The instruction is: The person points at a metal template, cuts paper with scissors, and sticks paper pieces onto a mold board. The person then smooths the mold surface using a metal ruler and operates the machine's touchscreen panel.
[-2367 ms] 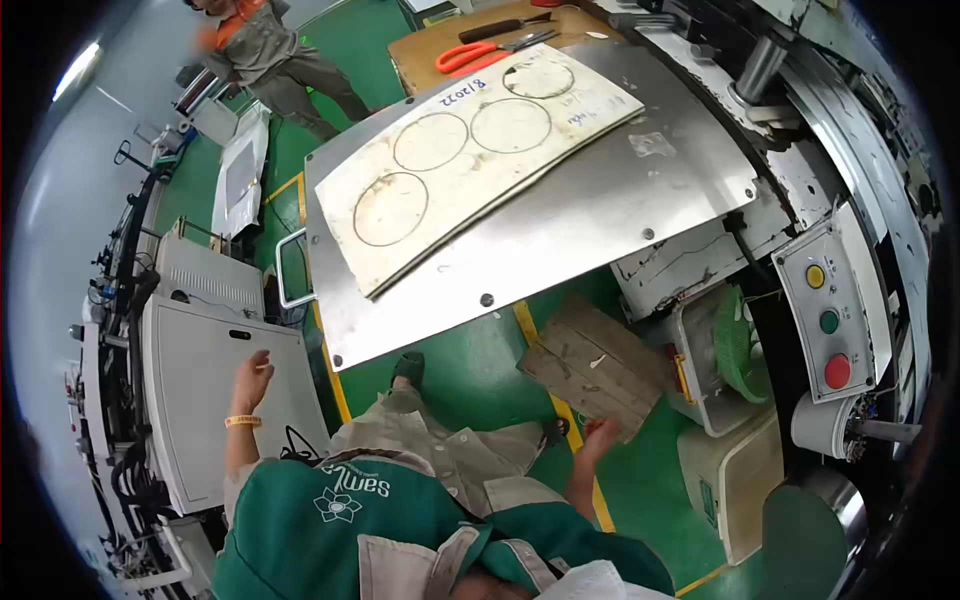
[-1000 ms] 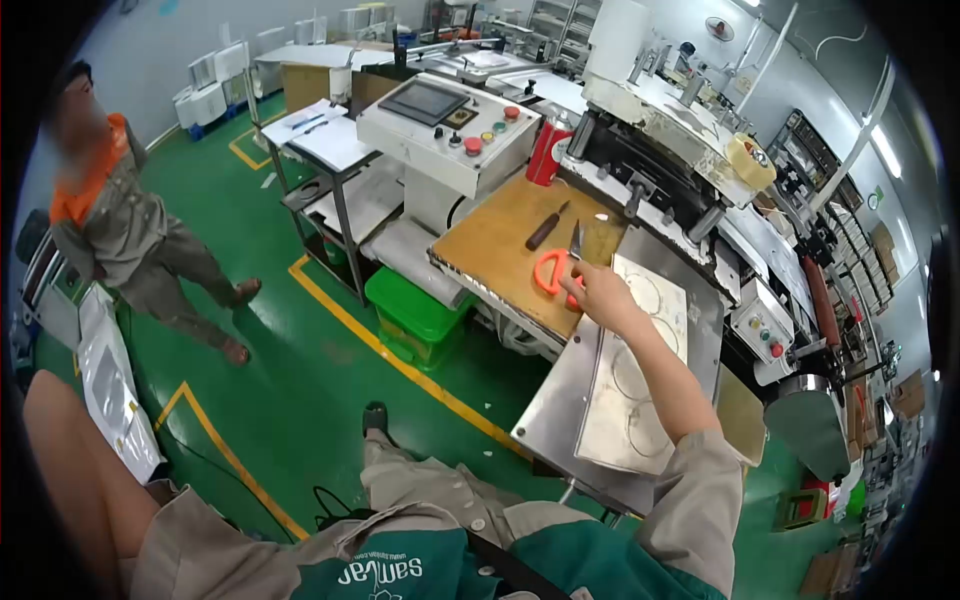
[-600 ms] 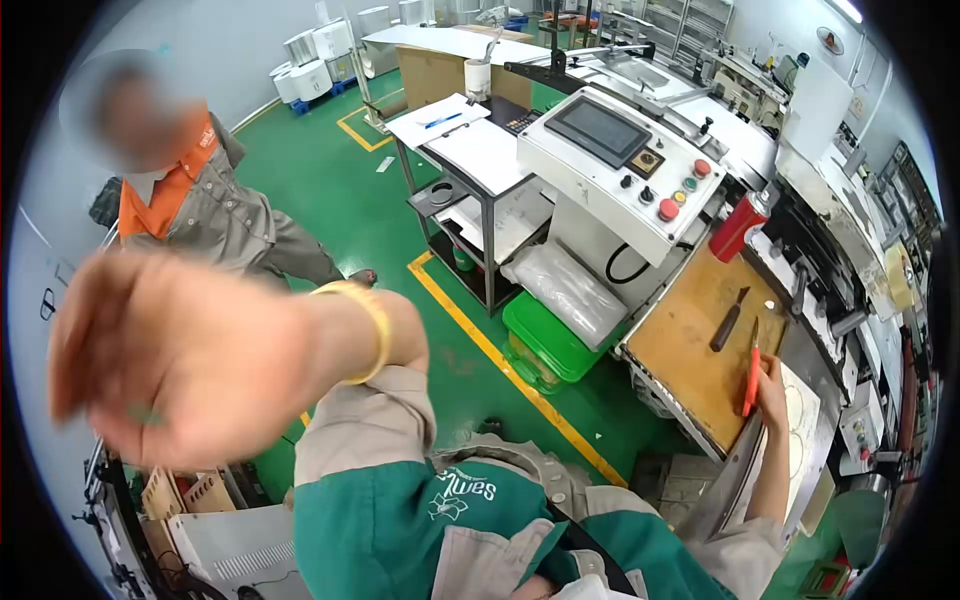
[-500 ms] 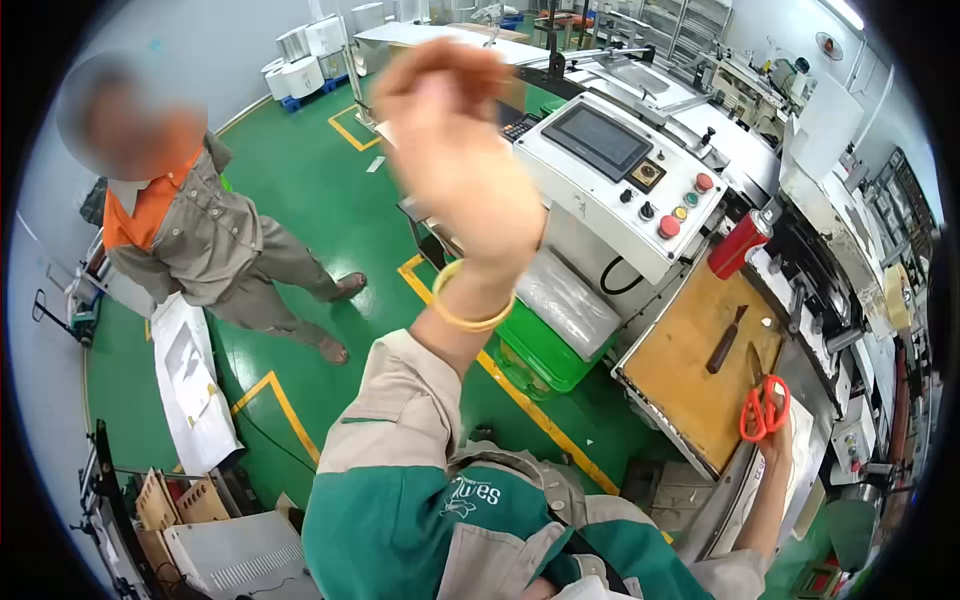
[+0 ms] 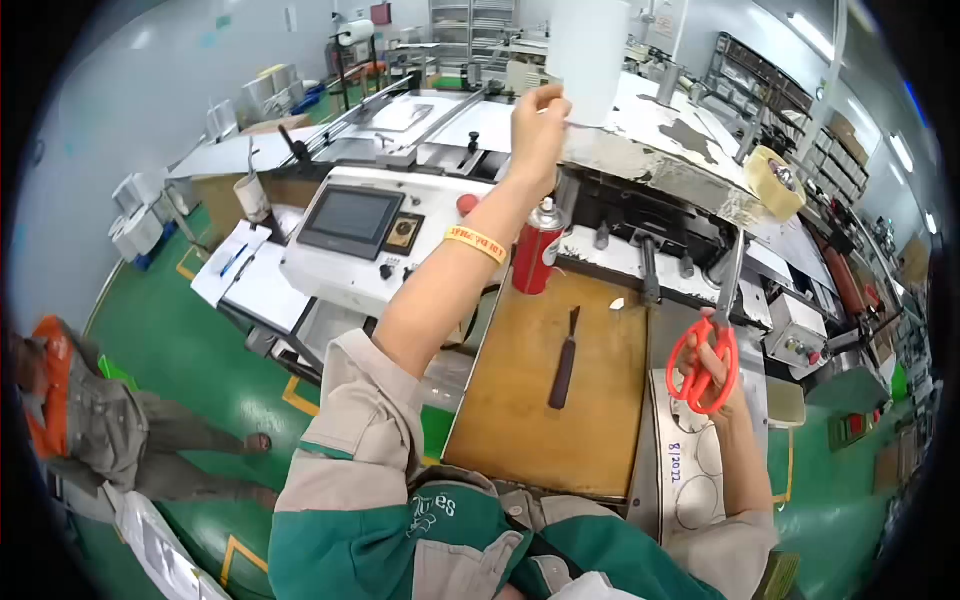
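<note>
1. Head view, right hand [image 5: 710, 365]: wrapped around the red scissors [image 5: 720, 325], fingers through the loops, presumably for control; blades point upward, clear of the brown surface [image 5: 510, 410].
2. Left hand [image 5: 540, 130]: fingers curled beside the white sheet [image 5: 590, 65]; whether it grips cannot be told.
3. Dark-handled tool [image 5: 565, 370]: lies on the surface, probably for easy reach.
4. Containers: white cup [image 5: 252, 196] holds a thin implement; red can [image 5: 537, 252] stands upright, contents hidden.

Reads "8/2022" in blue, sideways, on the white board [image 5: 688, 470] at the near right. Shows "sa" in white, upside down, on the green shirt front [image 5: 433, 512] at the near side, then breaks off in folds. Carries red capitals on the yellow wristband [image 5: 475, 243], not surely legible.
</note>
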The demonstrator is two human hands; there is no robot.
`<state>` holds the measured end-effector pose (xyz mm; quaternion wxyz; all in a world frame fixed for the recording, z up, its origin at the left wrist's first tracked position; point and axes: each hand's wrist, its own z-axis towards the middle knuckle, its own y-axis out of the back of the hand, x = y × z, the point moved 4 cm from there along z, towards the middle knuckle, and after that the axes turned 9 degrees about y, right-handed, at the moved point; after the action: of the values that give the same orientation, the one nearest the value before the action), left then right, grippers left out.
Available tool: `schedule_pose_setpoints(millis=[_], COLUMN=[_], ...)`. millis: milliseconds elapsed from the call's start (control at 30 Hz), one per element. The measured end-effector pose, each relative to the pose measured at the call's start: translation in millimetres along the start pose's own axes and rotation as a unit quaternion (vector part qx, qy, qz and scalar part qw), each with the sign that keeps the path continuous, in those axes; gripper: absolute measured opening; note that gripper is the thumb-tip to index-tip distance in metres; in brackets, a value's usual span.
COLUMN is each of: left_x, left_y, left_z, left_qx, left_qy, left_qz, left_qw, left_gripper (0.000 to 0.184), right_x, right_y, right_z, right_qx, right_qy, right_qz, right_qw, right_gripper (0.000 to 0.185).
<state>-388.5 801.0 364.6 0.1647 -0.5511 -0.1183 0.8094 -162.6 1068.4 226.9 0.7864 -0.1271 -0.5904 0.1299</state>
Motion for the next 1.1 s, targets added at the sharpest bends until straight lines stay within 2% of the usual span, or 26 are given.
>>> schedule_pose_setpoints(millis=[67, 133, 200, 233, 267, 333, 367, 400, 467, 533, 567, 667, 733, 900, 1000, 1100], left_x=[17, 24, 31, 26, 26, 24, 22, 22, 13, 5, 2, 0, -2, -4, -4, -4], left_y=[-9, -12, -10, -10, -4, 6, 12, 18, 26, 27, 25, 25, 23, 23, 23, 21], left_z=[37, 70, 109, 114, 127, 130, 133, 134, 117, 101, 96, 91, 87, 85, 85, 81], left_qx=[-0.067, -0.119, -0.018, -0.004, 0.038, 0.028, 0.009, -0.001, -0.022, -0.012, -0.023, -0.055, -0.057, -0.027, -0.018, -0.005], left_qy=[0.009, 0.022, 0.097, 0.107, 0.103, 0.063, 0.035, 0.011, -0.039, -0.082, -0.079, -0.073, -0.083, -0.030, -0.045, 0.002], left_qz=[-0.003, 0.051, 0.052, 0.086, 0.090, 0.061, 0.054, 0.069, 0.096, 0.066, 0.076, 0.120, 0.120, 0.116, 0.097, 0.073], left_qw=[0.998, 0.991, 0.994, 0.991, 0.990, 0.996, 0.998, 0.998, 0.994, 0.994, 0.994, 0.989, 0.988, 0.992, 0.994, 0.997], left_gripper=[0.038, 0.044, 0.053, 0.055, 0.053, 0.047, 0.033, 0.031, 0.027, 0.021, 0.020, 0.020, 0.019, 0.026, 0.021, 0.024], right_x=[-9, -12, -18, -19, -20, -23, -25, -28, -39, -44, -47, -58, -59, -54, -61, -54], right_y=[10, 1, -9, -17, -26, -46, -56, -67, -82, -101, -110, -122, -131, -153, -155, -161], right_z=[25, 43, 66, 80, 95, 128, 145, 163, 194, 221, 232, 261, 271, 285, 290, 291], right_qx=[0.012, 0.054, 0.104, 0.129, 0.155, 0.202, 0.219, 0.237, 0.243, 0.270, 0.275, 0.253, 0.258, 0.246, 0.241, 0.224], right_qy=[-0.029, -0.029, -0.023, -0.019, -0.013, 0.002, 0.018, 0.035, 0.024, 0.042, 0.065, 0.018, 0.044, 0.096, 0.119, 0.131], right_qz=[0.037, 0.019, -0.032, -0.072, -0.112, -0.142, -0.169, -0.194, -0.171, -0.145, -0.111, -0.038, -0.013, 0.037, 0.046, 0.071], right_qw=[0.999, 0.998, 0.994, 0.989, 0.982, 0.969, 0.961, 0.951, 0.955, 0.951, 0.953, 0.967, 0.965, 0.964, 0.962, 0.963], right_gripper=[0.042, 0.047, 0.054, 0.057, 0.060, 0.061, 0.059, 0.057, 0.053, 0.052, 0.053, 0.057, 0.058, 0.062, 0.064, 0.064])
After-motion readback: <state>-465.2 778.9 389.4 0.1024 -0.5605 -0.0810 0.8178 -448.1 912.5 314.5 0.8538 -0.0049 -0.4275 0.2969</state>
